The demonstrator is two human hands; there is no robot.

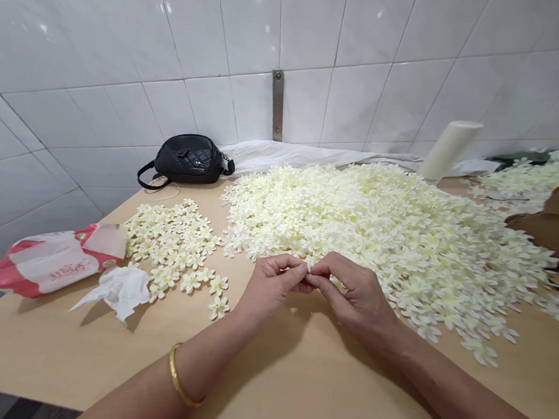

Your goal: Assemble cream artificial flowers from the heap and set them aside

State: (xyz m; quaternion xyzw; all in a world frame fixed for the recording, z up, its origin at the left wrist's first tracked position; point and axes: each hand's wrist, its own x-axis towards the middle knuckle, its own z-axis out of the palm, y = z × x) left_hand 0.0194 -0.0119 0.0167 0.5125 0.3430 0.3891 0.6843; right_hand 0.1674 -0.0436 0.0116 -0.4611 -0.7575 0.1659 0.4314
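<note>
While your left hand [271,284] and right hand [359,294] pinch a tiny whitish piece [309,268], both are before the broad pale-yellow petalled-flower heap [334,211].

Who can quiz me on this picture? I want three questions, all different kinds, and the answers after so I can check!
1. Pick one. The person's left hand and right hand are:
a) far apart
b) close together at the fingertips
c) crossed at the wrists

2. True or false? The bigger pile of artificial flowers is to the right of the smaller pile of artificial flowers.

3. What black thing with a strap sits behind the smaller pile, near the tiled wall?

Key:
1. b
2. True
3. A quilted handbag
</note>
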